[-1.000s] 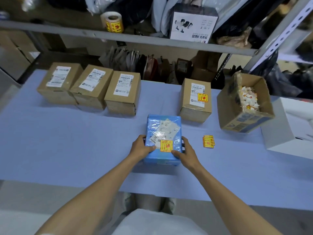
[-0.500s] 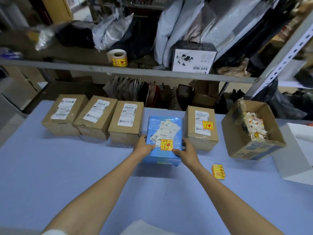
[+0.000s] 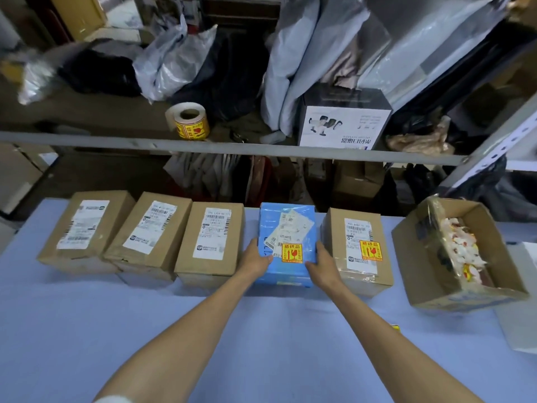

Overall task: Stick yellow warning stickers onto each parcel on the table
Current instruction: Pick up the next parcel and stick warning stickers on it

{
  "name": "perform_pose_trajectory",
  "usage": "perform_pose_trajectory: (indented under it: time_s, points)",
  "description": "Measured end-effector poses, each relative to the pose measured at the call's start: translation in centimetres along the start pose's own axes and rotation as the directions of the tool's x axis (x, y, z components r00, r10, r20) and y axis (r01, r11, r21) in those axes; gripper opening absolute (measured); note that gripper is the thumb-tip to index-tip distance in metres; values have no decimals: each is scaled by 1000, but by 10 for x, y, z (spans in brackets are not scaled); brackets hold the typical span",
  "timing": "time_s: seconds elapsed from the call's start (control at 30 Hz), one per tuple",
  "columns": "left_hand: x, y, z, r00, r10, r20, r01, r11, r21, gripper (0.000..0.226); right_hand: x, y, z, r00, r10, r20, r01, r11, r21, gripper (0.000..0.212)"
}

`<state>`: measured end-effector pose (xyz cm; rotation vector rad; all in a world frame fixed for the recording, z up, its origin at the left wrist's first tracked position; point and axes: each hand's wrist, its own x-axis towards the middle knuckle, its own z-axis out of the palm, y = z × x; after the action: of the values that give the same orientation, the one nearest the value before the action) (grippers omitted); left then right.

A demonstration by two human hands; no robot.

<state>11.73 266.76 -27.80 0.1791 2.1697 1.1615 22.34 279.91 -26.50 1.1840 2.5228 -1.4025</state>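
A blue parcel [image 3: 286, 228] with a white label and a yellow warning sticker [image 3: 291, 253] stands in the back row of the blue table [image 3: 87, 330]. My left hand [image 3: 255, 258] grips its left side and my right hand [image 3: 324, 264] grips its right side. To its right a brown parcel [image 3: 357, 274] also bears a yellow sticker [image 3: 370, 250]. Three brown parcels to the left [image 3: 84, 228] [image 3: 149, 234] [image 3: 212, 237] carry only white labels. A corner of a yellow sticker stack [image 3: 395, 327] shows by my right forearm.
An open cardboard box [image 3: 465, 295] with sticker scraps stands at the right, beside a white box [image 3: 523, 338]. Behind the table a metal shelf [image 3: 232, 148] holds a roll of yellow stickers [image 3: 189, 120], a black-and-white carton [image 3: 344, 117] and plastic bags.
Both hands have pushed the blue parcel away from me, from the table's middle into the gap in the back row between the brown parcels. The camera has tilted up.
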Motion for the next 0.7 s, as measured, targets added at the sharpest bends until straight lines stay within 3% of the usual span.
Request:
perform_pose_trajectory:
  time_s: [0.3,0.5,0.63,0.7]
  points:
    - [21,-11,7,1000,3,20,-4,999,40,53,6,1,17,997,65,-45,-66,997,-25,50]
    - [15,-12,9,999,-15,45,10,995,102,54,2,3,14,990,7,-138,-12,999,-36,43]
    - [9,-3,2,996,89,0,-85,956,279,52,-11,-1,11,990,-23,-137,3,989,-146,48]
    - [5,5,-8,988,149,-45,-131,952,277,48,-17,-7,12,985,-65,-159,31,977,-210,53]
